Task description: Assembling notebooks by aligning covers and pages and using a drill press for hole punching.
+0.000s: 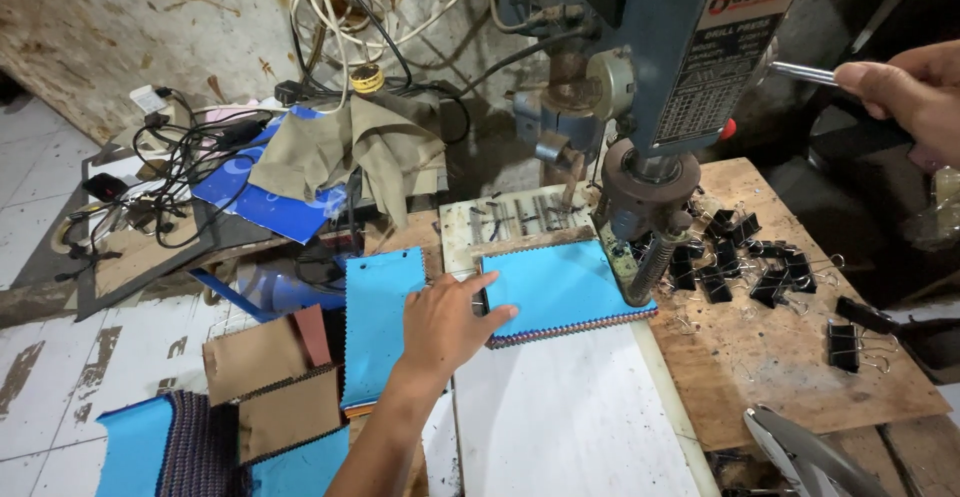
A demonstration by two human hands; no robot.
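Observation:
My left hand [447,323] lies flat on the near left corner of a stack of bright blue fabric swatches [565,287], which sits on a white board [560,412] under a blue drill press [660,67]. The chuck and bit [645,247] come down at the stack's right edge. My right hand [915,92] grips the metal feed handle [803,73] at the upper right.
A second blue swatch stack [380,322] lies left of my hand, with brown and blue swatches [270,387] below it. Several black binder clips [745,257] are scattered on the plywood table [790,357]. Cables [180,172] and an olive cloth [350,152] clutter the back left.

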